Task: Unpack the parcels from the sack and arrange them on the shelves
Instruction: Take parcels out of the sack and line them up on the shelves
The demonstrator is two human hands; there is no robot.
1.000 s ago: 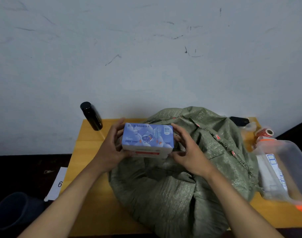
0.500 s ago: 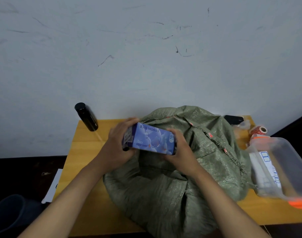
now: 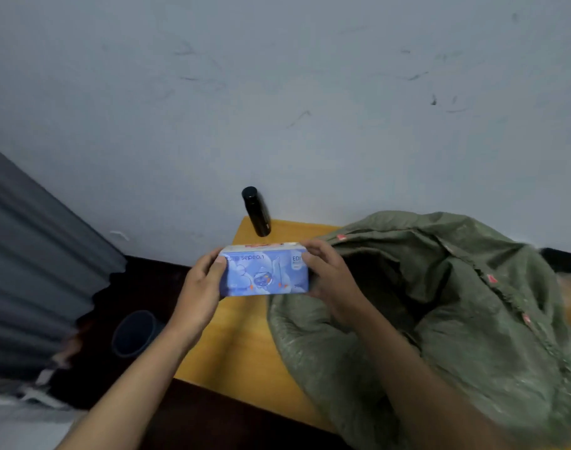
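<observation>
A blue printed box [image 3: 264,272] is held up above the left end of the yellow table [image 3: 242,345]. My left hand [image 3: 201,280] grips its left end, thumb on the front face. My right hand [image 3: 326,274] grips its right end. The green woven sack [image 3: 456,319] lies slumped on the table to the right of the box, its mouth open and dark inside. No shelves are in view.
A black bottle [image 3: 256,211] stands at the table's back left corner against the pale wall. A dark round bin [image 3: 134,332] sits on the floor left of the table. Grey corrugated sheeting [image 3: 34,271] fills the far left.
The view has swung left, so the sack now sits at the right. Both hands have carried the box off the sack to the table's left end and turned its blue face toward me.
</observation>
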